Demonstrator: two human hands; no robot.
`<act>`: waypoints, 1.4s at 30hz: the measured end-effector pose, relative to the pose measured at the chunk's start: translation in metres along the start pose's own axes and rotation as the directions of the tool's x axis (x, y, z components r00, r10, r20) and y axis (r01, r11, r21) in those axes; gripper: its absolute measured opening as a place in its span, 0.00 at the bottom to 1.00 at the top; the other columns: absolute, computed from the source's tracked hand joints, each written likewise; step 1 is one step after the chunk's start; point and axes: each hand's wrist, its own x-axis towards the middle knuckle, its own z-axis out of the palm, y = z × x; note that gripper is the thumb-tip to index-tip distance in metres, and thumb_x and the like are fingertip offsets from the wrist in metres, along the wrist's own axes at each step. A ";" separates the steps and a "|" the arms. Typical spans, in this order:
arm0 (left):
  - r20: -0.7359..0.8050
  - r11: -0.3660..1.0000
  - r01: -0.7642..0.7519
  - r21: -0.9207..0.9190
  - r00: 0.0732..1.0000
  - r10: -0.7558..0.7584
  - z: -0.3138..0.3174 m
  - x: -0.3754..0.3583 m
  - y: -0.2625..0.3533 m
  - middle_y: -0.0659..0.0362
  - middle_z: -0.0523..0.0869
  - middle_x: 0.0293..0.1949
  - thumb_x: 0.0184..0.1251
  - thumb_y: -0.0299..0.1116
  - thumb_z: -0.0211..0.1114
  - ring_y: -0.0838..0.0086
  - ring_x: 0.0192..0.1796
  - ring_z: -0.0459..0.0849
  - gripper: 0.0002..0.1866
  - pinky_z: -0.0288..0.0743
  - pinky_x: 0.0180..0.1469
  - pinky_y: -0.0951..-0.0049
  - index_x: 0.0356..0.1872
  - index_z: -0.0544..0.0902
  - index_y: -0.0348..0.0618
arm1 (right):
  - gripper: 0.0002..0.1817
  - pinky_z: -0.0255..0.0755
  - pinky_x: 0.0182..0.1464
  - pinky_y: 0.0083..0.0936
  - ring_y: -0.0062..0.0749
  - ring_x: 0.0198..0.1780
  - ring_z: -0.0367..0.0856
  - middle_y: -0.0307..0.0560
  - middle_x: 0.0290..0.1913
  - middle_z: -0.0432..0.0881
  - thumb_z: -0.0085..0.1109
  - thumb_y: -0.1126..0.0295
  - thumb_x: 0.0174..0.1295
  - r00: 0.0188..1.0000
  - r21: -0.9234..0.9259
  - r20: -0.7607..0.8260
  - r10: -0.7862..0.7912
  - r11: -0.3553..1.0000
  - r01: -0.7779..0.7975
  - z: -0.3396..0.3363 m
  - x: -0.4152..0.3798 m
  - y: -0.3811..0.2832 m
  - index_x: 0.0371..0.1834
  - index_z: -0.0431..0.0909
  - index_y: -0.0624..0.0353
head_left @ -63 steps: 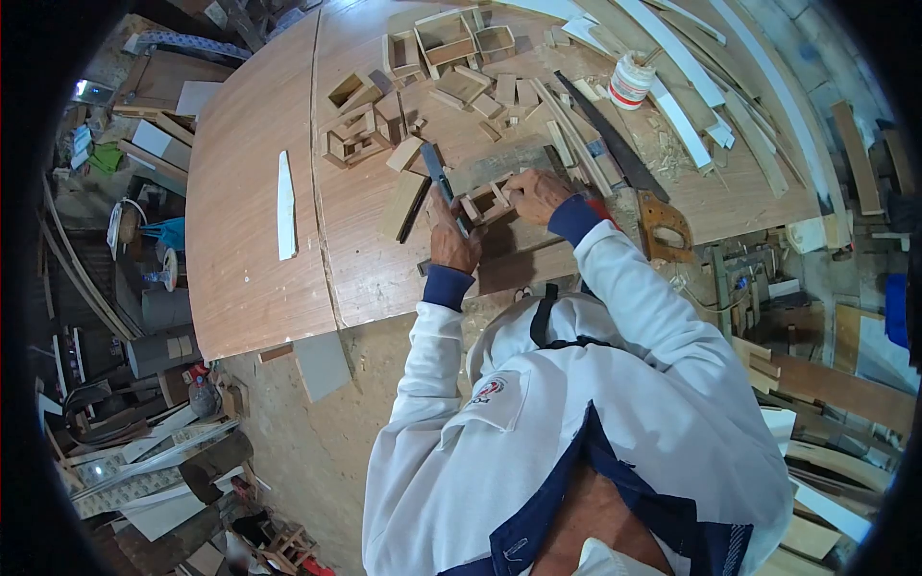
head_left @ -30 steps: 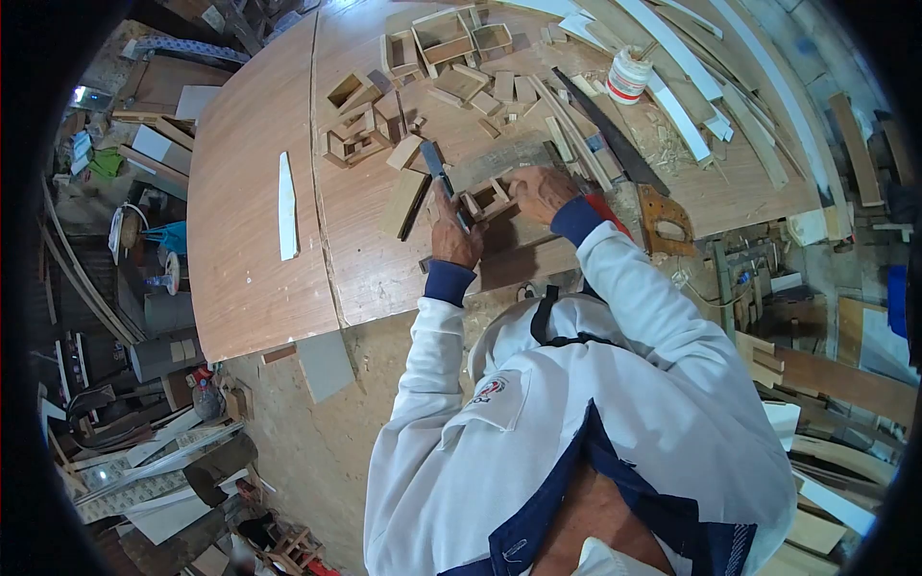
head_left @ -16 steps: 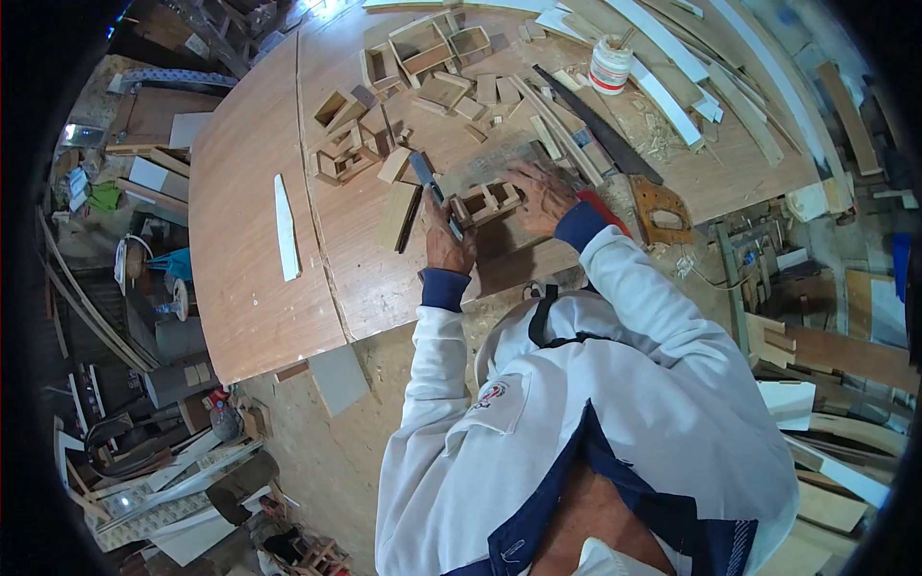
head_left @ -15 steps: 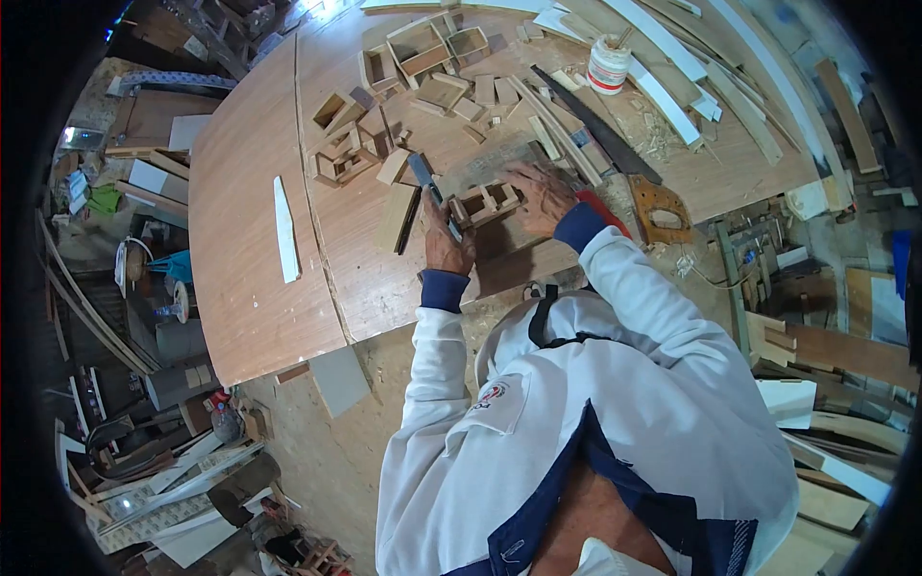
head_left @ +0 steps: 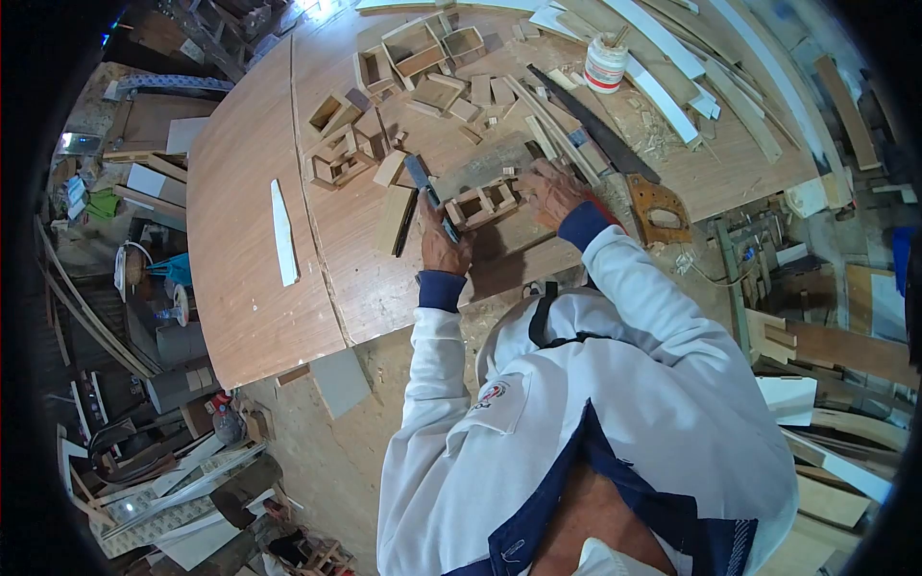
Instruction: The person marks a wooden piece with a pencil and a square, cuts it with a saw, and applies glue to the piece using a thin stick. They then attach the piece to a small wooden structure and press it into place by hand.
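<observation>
My left hand is closed around a long, narrow blue-grey bar that lies against the left end of a small wooden frame. The frame has crosspieces and open compartments. At its right end is my right hand, fingers bent and drawn together; whatever they pinch is hidden. A tiny wood block sits just behind the frame. Left of my left hand lies a light wood piece with a dark edge.
Small wooden boxes and offcuts cover the table's far middle. A handsaw lies to the right, near a white jar and long strips. A white pointed strip rests at left.
My right hand has shifted slightly right, away from the frame's top, uncovering its right end and the tiny block. My left hand has stayed nearly in place.
</observation>
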 end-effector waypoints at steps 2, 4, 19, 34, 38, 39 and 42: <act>-0.012 1.000 -0.001 0.013 1.000 0.001 0.002 0.000 -0.001 0.38 0.79 0.51 0.44 0.21 0.70 0.49 0.53 0.81 0.55 0.77 0.51 0.62 0.71 0.42 0.43 | 0.15 0.70 0.53 0.40 0.48 0.51 0.72 0.50 0.45 0.74 0.56 0.72 0.50 0.999 -0.092 -0.009 -0.044 0.995 0.043 0.006 -0.001 0.005 0.44 0.78 0.53; -0.027 1.000 -0.002 0.028 1.000 0.002 0.002 0.001 -0.001 0.39 0.80 0.51 0.44 0.21 0.70 0.50 0.52 0.81 0.55 0.77 0.51 0.62 0.71 0.42 0.42 | 0.15 0.69 0.52 0.41 0.48 0.51 0.72 0.50 0.45 0.74 0.57 0.71 0.51 1.000 -0.082 -0.020 0.006 0.997 -0.007 0.003 -0.001 0.003 0.44 0.78 0.52; -0.086 0.993 -0.065 0.097 0.994 0.074 0.011 -0.001 -0.006 0.38 0.79 0.51 0.46 0.23 0.69 0.49 0.54 0.79 0.54 0.74 0.55 0.62 0.71 0.41 0.35 | 0.18 0.70 0.53 0.41 0.51 0.49 0.74 0.56 0.45 0.77 0.60 0.68 0.51 0.987 -0.006 -0.089 0.135 0.991 -0.136 -0.004 -0.010 -0.006 0.47 0.76 0.55; -0.116 0.996 0.027 0.090 0.993 -0.016 0.007 -0.004 -0.006 0.38 0.78 0.52 0.48 0.20 0.66 0.49 0.51 0.81 0.50 0.78 0.49 0.64 0.70 0.43 0.38 | 0.13 0.71 0.51 0.41 0.49 0.48 0.77 0.53 0.44 0.79 0.55 0.62 0.58 0.973 -0.008 -0.022 0.231 0.973 -0.231 -0.001 0.002 -0.002 0.43 0.79 0.55; -0.101 0.998 0.027 0.049 0.995 -0.022 0.006 -0.004 -0.006 0.36 0.77 0.53 0.48 0.20 0.65 0.48 0.52 0.80 0.50 0.78 0.49 0.64 0.71 0.42 0.38 | 0.14 0.73 0.46 0.40 0.51 0.44 0.79 0.56 0.41 0.82 0.54 0.62 0.58 0.961 0.221 -0.045 0.273 0.941 -0.257 0.011 0.006 0.007 0.42 0.80 0.57; -0.096 0.998 0.040 0.052 0.995 -0.035 0.006 -0.004 -0.005 0.35 0.77 0.54 0.48 0.19 0.65 0.47 0.52 0.80 0.50 0.78 0.49 0.63 0.71 0.42 0.39 | 0.14 0.73 0.46 0.40 0.51 0.44 0.79 0.56 0.41 0.82 0.54 0.62 0.58 0.960 0.220 -0.047 0.275 0.941 -0.258 0.009 0.007 0.003 0.42 0.80 0.57; -0.095 0.998 0.008 0.066 0.995 -0.001 0.004 -0.004 -0.004 0.34 0.76 0.55 0.47 0.19 0.64 0.46 0.52 0.80 0.51 0.78 0.49 0.62 0.71 0.41 0.39 | 0.15 0.74 0.43 0.40 0.53 0.39 0.81 0.58 0.38 0.83 0.55 0.61 0.57 0.971 0.245 -0.083 0.224 0.949 -0.198 0.004 0.011 -0.005 0.39 0.81 0.59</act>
